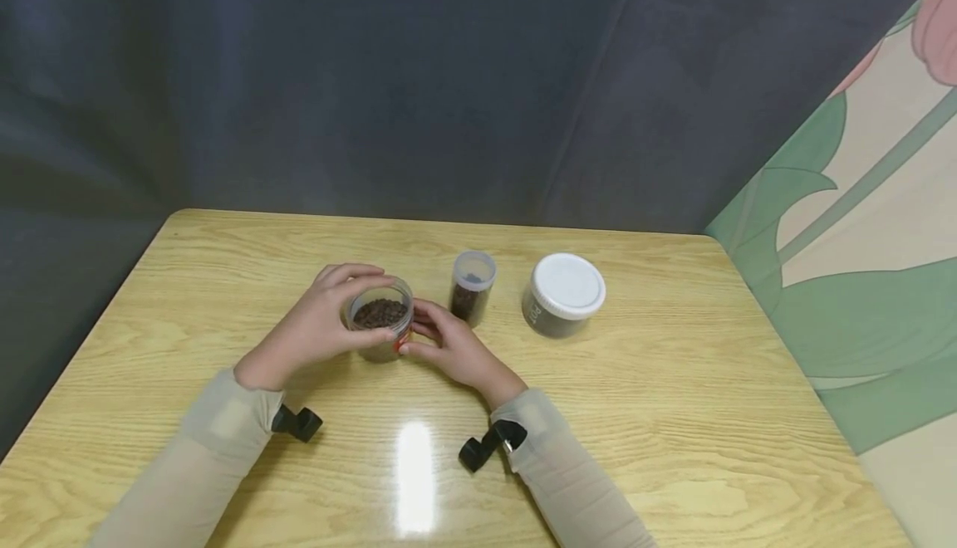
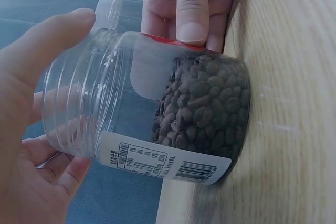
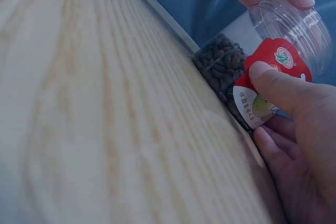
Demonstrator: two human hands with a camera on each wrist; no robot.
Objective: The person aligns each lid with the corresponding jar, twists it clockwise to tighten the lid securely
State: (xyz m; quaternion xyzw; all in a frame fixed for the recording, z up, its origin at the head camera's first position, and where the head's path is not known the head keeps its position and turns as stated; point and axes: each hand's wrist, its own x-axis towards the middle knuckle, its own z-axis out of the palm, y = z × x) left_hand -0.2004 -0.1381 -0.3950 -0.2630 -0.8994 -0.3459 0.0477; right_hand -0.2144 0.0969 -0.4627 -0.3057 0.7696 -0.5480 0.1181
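A clear plastic jar (image 1: 380, 314) of coffee beans (image 2: 202, 103) stands on the table between both hands. My left hand (image 1: 325, 315) grips its ribbed upper end, thumb on the near side and fingers around the far side. Lower down, my right hand (image 1: 459, 349) holds the jar's side, its thumb pressed on the red label (image 3: 283, 56). In the left wrist view a white barcode label (image 2: 163, 158) shows on the jar. Whether a clear lid covers the top, I cannot tell.
Just right of the hands stands a narrow clear container (image 1: 471, 286) with dark contents. Farther right is a wider jar (image 1: 557, 324) under a white lid (image 1: 568, 284). A dark curtain (image 1: 419, 91) hangs behind the wooden table (image 1: 673, 382); a flower-patterned cloth (image 1: 882, 282) is at right.
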